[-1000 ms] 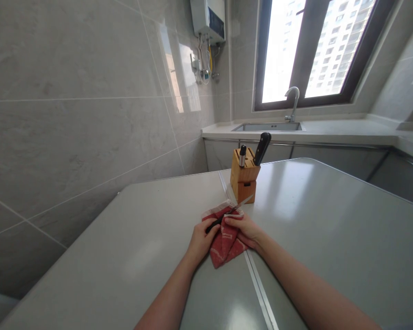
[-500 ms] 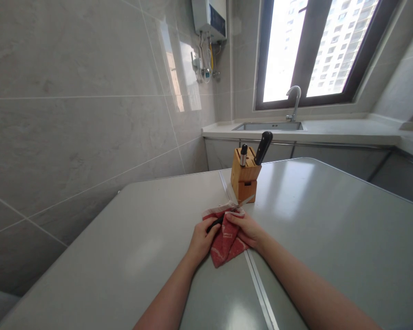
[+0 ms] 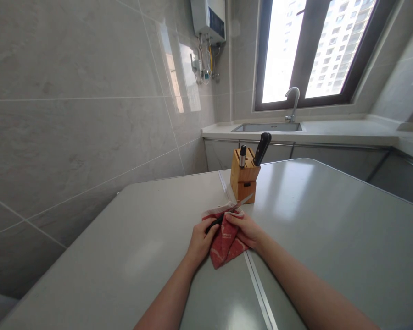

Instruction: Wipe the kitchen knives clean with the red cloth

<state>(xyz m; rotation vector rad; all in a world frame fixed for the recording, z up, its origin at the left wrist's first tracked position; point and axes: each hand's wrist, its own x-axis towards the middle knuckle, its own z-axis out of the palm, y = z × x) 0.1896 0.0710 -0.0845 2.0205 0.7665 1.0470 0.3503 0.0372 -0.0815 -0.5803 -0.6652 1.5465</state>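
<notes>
My left hand [image 3: 201, 238] is closed around the black handle of a knife [image 3: 242, 201], whose blade points up and to the right. In my right hand [image 3: 246, 229] is a red towel [image 3: 223, 250] with a pale edge, pinched and bunched against the knife where handle and blade meet. Part of the knife is hidden by the cloth. Just beyond the blade tip stands a wooden knife block [image 3: 242, 176]. A large black-handled knife [image 3: 262, 149] and a second handle with a black end and silver band [image 3: 242, 156] stick out of its top.
The grey table [image 3: 151, 220] has a metal seam [image 3: 258, 284] running lengthwise under the towel. Behind it are a counter [image 3: 347, 128] with a sink [image 3: 268, 127] and a faucet [image 3: 294, 103]. A tiled wall [image 3: 82, 128] borders the left side, with a water heater [image 3: 209, 20] mounted high.
Both hands, the knife and the towel hold nearly the same pose. Only a very slight shift of the whole view is visible.
</notes>
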